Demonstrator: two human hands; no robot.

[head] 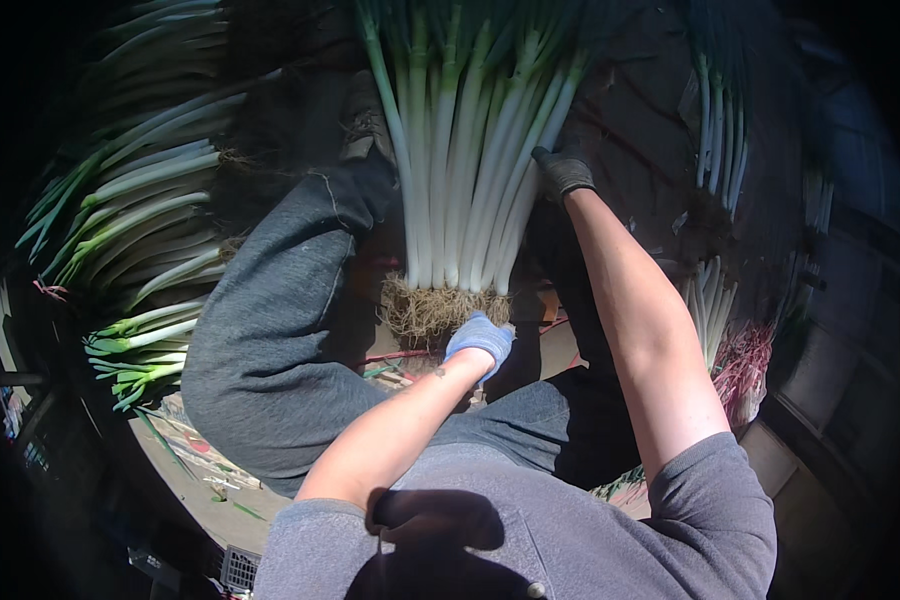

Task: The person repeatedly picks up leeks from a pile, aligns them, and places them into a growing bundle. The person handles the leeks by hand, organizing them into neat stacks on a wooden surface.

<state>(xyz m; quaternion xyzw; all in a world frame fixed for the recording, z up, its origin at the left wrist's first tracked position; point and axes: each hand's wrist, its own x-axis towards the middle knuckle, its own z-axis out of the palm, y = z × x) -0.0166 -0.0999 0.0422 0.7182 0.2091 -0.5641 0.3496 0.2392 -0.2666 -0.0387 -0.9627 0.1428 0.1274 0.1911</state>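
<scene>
A large bunch of long green onions [457,187] lies before me between my legs, its green tops pointing away and its root ends towards me. My left hand [481,343], in a blue knit glove, touches the brown roots [435,307]; its fingers are partly hidden, so its grip is unclear. On the bunch's right side, partway up the white stalks, rests my right hand [566,171] in a dark grey glove. Its thumb lies against the outer stalks, and the other fingers are in shadow or behind them.
Rows of green onions [157,217] lie at the left, roots towards my leg. Smaller bunches [720,142] lie at the right, near a heap of red ties [742,364]. A dark plastic crate [240,568] stands at the lower left. My bent legs flank the bunch.
</scene>
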